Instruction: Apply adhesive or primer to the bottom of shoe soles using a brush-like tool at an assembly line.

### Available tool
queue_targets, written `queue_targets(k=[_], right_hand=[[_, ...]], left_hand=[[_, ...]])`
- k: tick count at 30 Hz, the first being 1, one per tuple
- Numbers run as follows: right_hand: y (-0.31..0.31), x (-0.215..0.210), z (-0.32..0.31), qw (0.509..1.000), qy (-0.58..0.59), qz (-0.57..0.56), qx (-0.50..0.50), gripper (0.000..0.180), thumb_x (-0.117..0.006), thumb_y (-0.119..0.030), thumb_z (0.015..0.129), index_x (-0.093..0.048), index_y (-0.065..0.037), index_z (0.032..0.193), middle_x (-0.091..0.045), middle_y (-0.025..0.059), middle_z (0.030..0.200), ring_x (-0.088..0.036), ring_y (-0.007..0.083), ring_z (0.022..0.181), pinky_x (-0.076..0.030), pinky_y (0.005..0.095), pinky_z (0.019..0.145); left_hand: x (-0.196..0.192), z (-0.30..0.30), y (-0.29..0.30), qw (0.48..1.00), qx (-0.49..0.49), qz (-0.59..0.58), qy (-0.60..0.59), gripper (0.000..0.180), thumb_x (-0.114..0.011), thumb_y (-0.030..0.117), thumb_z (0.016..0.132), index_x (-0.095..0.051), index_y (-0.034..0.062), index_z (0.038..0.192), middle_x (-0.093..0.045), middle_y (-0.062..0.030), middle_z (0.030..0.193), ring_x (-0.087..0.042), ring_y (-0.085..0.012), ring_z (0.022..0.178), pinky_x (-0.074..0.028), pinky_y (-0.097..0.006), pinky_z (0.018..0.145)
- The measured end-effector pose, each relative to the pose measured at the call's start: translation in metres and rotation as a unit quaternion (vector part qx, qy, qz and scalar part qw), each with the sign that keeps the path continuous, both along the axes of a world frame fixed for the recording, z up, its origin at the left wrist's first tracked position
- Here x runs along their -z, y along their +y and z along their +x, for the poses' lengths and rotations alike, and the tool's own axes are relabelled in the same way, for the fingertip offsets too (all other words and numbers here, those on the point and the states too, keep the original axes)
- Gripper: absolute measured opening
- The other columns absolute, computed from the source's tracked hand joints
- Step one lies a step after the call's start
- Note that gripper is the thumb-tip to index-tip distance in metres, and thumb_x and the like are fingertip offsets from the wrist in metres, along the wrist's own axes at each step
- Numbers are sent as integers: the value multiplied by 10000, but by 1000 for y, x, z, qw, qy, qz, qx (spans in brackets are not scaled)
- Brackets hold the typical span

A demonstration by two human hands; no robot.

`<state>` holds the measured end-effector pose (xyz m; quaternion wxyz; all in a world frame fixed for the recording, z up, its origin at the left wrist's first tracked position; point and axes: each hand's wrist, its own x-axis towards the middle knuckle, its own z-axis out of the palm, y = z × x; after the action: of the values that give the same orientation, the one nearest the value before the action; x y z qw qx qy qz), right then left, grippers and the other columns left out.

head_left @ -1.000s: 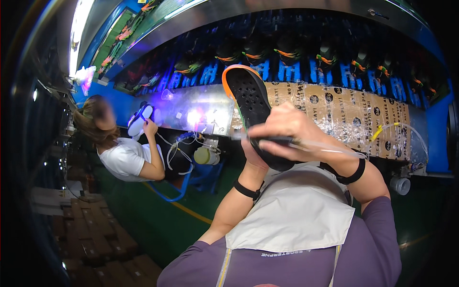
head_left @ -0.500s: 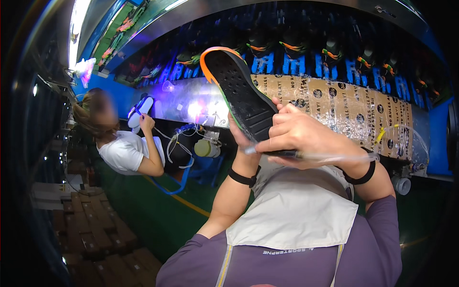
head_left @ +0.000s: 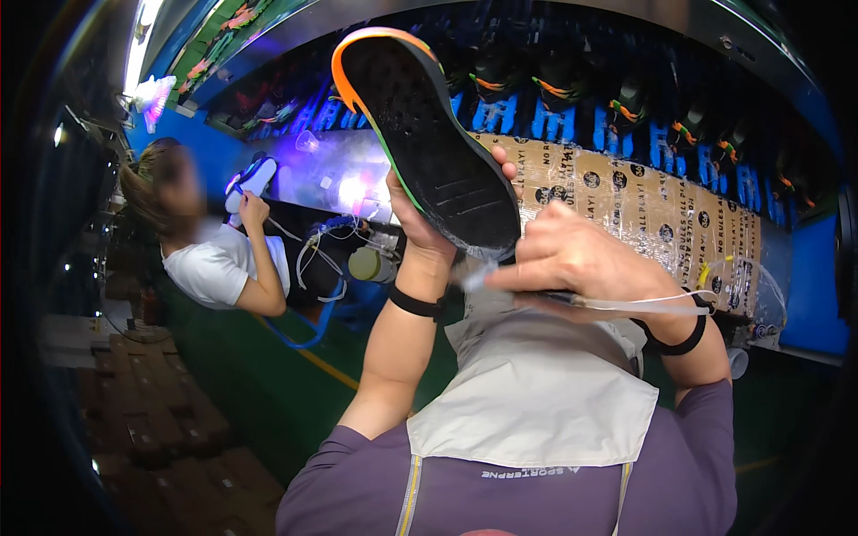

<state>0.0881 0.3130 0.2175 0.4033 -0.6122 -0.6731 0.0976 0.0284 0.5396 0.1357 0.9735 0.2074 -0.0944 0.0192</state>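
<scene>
A black shoe sole (head_left: 427,147) with an orange-and-green rim is tilted up in front of me, its wide end toward my body. My left hand (head_left: 418,223) is closed around its edges from beneath, with fingertips showing past the right edge. A wet shine lies along the rim at the near end. My right hand (head_left: 585,259) grips a slim dark-handled brush (head_left: 556,296) with a clear tube (head_left: 648,305) trailing back over the wrist. The brush's pale tip (head_left: 475,275), blurred, is just below the sole's near end; whether it touches cannot be told.
Brown printed cardboard (head_left: 661,210) under clear film covers the bench. Behind it, shoes with orange-green trim sit on blue holders (head_left: 554,121). At left, a co-worker (head_left: 219,263) works on a white-soled shoe (head_left: 256,179). A yellowish pot (head_left: 368,264) hangs near the bench edge.
The sole has moved left and turned its underside more toward me. My right hand with the brush has shifted slightly down and right, away from the sole's edge.
</scene>
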Motion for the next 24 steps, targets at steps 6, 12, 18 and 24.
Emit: queue_targets(k=[6, 12, 18, 24], right_hand=[[-5, -3, 6, 991, 54, -1, 122, 269, -843, -184, 862, -804, -109, 1117, -664, 44, 771, -629, 237, 763, -453, 383, 811], [-9, -5, 9, 987, 146, 15, 69, 321, -855, -148, 827, -800, -114, 1142, -667, 57, 795, -623, 233, 747, -454, 376, 789], [-11, -3, 14, 998, 31, -15, 46, 322, -853, -115, 816, -799, -109, 1133, -641, 46, 775, -615, 239, 756, -445, 376, 767], [-13, -5, 19, 999, -20, -45, 10, 365, -848, -103, 802, -780, -119, 1161, -607, 35, 802, -599, 244, 811, -438, 395, 812]], left_hand=[[-19, 11, 16, 996, 32, 74, -49, 1043, -553, 816, 883, -460, -11, 1511, -544, -332, 1397, -592, -463, 1253, -536, -593, 1052], [-46, 14, 14, 985, 42, 165, -23, 914, -451, 691, 960, -465, -54, 1488, -624, -354, 1300, -689, -458, 1138, -596, -532, 983], [-49, 26, 23, 954, 24, 296, 50, 765, -341, 505, 1044, -439, -114, 1484, -666, -345, 1247, -720, -457, 1092, -605, -524, 982], [-51, 37, 28, 963, 96, 235, 84, 510, -434, 325, 1079, -572, -59, 1385, -725, -213, 1216, -759, -282, 1018, -635, -408, 904]])
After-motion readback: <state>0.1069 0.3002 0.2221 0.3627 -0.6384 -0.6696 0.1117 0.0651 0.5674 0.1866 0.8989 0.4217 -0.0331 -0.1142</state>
